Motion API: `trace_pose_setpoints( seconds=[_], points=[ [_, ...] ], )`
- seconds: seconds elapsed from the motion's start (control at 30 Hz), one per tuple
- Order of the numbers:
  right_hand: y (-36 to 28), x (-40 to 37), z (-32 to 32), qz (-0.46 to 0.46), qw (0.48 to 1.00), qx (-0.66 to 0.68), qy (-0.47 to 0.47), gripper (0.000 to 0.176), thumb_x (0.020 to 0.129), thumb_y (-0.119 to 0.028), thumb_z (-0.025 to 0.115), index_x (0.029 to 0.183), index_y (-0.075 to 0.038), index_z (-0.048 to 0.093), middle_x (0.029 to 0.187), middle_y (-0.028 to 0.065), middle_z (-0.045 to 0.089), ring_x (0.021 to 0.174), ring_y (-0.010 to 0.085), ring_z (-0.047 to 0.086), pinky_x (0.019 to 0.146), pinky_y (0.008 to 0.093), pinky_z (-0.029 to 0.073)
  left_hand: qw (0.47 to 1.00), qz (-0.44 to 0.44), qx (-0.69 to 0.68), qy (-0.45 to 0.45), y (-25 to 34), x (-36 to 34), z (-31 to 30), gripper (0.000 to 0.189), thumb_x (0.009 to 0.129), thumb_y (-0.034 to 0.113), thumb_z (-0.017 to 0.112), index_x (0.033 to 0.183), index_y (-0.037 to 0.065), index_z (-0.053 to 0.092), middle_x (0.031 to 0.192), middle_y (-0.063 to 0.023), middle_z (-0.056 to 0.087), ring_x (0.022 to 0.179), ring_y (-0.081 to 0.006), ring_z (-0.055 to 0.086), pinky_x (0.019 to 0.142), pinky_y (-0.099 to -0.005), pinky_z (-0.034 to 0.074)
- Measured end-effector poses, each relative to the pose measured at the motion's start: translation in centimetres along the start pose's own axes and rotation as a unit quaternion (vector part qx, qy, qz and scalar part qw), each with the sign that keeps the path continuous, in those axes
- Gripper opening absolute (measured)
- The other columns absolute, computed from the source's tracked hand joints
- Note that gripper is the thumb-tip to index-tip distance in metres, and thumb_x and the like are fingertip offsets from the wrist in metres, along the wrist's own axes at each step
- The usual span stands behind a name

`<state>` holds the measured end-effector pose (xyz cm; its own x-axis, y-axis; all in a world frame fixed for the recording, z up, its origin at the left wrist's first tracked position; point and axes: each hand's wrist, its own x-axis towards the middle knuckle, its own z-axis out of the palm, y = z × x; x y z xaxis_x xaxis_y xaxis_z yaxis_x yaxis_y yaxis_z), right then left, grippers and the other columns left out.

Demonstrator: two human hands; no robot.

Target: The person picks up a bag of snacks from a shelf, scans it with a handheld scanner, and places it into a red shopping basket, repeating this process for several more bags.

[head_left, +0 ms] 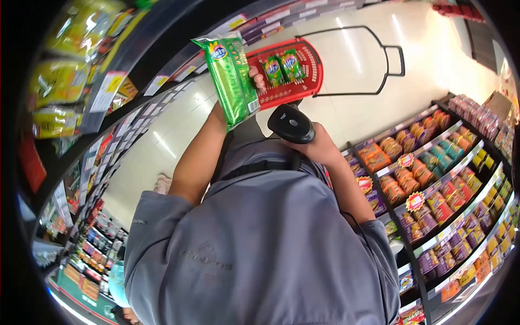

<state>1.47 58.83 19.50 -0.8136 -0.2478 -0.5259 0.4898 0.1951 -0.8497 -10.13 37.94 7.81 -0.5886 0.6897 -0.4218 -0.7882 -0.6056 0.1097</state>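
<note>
My left hand [257,79] is closed on a large green snack packet [232,81], its fingertips curled round the right edge while most of the hand stays hidden behind it. In my right hand [320,145] is a black handheld barcode scanner [291,124], its head pointing up and left and its grip largely covered. Just beyond the packet, a red shopping basket [315,67] with drainage-like slots holds a couple of smaller green packets [293,65]. The packet partly covers the basket's left side.
The basket's long black pull handle [395,60] extends right over the pale tiled floor [346,81]. Shelves of yellow bags [59,81] rise close on my left. Tiered shelves of packaged snacks [414,174] stand on my right. Another person's light-blue sleeve [117,283] shows at lower left.
</note>
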Motion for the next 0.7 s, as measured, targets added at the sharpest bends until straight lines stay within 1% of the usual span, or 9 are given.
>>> trace_pose_setpoints(
  seconds=[0.03,0.07,0.1,0.17,0.3,0.37,0.4,0.53,0.7],
  points=[
    [0.3,-0.2,-0.3,0.049,0.999,0.015,0.009,0.027,0.076,-0.012,0.074,0.099,-0.001,0.066,0.083,0.0040,0.068,0.075,0.0081,0.057,0.071,0.0268,0.047,0.994,0.004,0.053,0.099,-0.2,-0.3,-0.6,0.023,0.091,0.034,0.052,0.086,0.012,0.048,0.076,-0.0011,0.052,0.071,-0.0156,0.053,0.074,-0.0296,0.046],
    [1.0,-0.6,-0.4,0.099,0.994,0.031,0.017,0.027,0.075,-0.012,0.074,0.099,-0.001,0.066,0.081,0.0033,0.067,0.072,0.0080,0.056,0.068,0.0269,0.047,0.992,-0.038,0.060,0.104,0.0,0.6,-6.7,0.023,0.092,0.034,0.051,0.089,0.011,0.051,0.079,-0.0017,0.055,0.071,-0.0156,0.056,0.074,-0.0301,0.049],
    [2.1,-1.0,-0.5,0.108,0.993,0.044,0.022,0.027,0.075,-0.012,0.074,0.099,-0.001,0.066,0.081,0.0033,0.067,0.072,0.0080,0.056,0.068,0.0269,0.047,0.994,-0.066,0.053,0.071,0.2,0.3,-9.4,0.035,0.094,0.043,0.047,0.102,0.010,0.055,0.088,-0.0037,0.059,0.083,-0.0175,0.059,0.082,-0.0328,0.050],
    [4.4,-1.6,-0.9,0.151,0.985,0.071,0.031,0.033,0.073,-0.016,0.075,0.102,-0.003,0.064,0.090,0.0113,0.068,0.081,0.0193,0.063,0.077,0.0329,0.048,0.937,-0.022,0.104,0.333,-1.6,0.9,-8.3,0.051,0.093,0.052,0.045,0.119,0.008,0.052,0.105,-0.0074,0.061,0.097,-0.0199,0.058,0.090,-0.0366,0.047],
    [8.5,-2.6,-1.0,0.193,0.974,0.100,0.065,0.030,0.074,-0.017,0.075,0.098,-0.002,0.066,0.084,0.0103,0.068,0.076,0.0154,0.062,0.074,0.0321,0.049,0.921,-0.037,0.160,0.353,-3.9,1.9,-15.6,0.057,0.092,0.050,0.050,0.130,0.008,0.046,0.122,-0.0095,0.056,0.112,-0.0220,0.054,0.096,-0.0397,0.045],
    [10.6,-2.5,-0.9,0.228,0.965,0.113,0.058,0.028,0.074,-0.017,0.075,0.096,-0.002,0.066,0.083,0.0103,0.068,0.075,0.0141,0.062,0.073,0.0319,0.049,0.914,-0.031,0.196,0.353,-5.0,2.9,-19.3,0.053,0.091,0.039,0.058,0.131,0.008,0.044,0.127,-0.0095,0.054,0.115,-0.0229,0.052,0.099,-0.0404,0.043],
    [11.5,-2.5,-0.7,0.214,0.966,0.128,0.073,0.029,0.074,-0.017,0.075,0.097,-0.002,0.066,0.083,0.0103,0.068,0.076,0.0140,0.062,0.073,0.0315,0.049,0.913,-0.035,0.187,0.362,-5.3,3.6,-21.0,0.058,0.088,0.032,0.064,0.134,0.005,0.040,0.126,-0.0094,0.053,0.112,-0.0233,0.054,0.095,-0.0419,0.046],
    [16.3,-1.4,-0.1,0.225,0.957,0.165,0.078,0.032,0.073,-0.015,0.075,0.101,-0.001,0.065,0.087,0.0107,0.069,0.078,0.0143,0.063,0.074,0.0307,0.049,0.866,-0.032,0.236,0.439,-6.8,6.9,-28.2,0.054,0.089,0.029,0.065,0.132,0.006,0.041,0.121,-0.0087,0.055,0.110,-0.0217,0.055,0.090,-0.0379,0.049],
    [21.7,0.6,0.7,0.265,0.932,0.228,0.099,0.036,0.071,-0.009,0.077,0.104,0.000,0.064,0.091,0.0117,0.069,0.083,0.0153,0.065,0.077,0.0301,0.049,0.827,-0.063,0.315,0.462,-6.9,12.0,-36.8,0.052,0.089,0.030,0.064,0.130,0.007,0.043,0.121,-0.0077,0.055,0.106,-0.0211,0.057,0.086,-0.0362,0.050]
  ],
)
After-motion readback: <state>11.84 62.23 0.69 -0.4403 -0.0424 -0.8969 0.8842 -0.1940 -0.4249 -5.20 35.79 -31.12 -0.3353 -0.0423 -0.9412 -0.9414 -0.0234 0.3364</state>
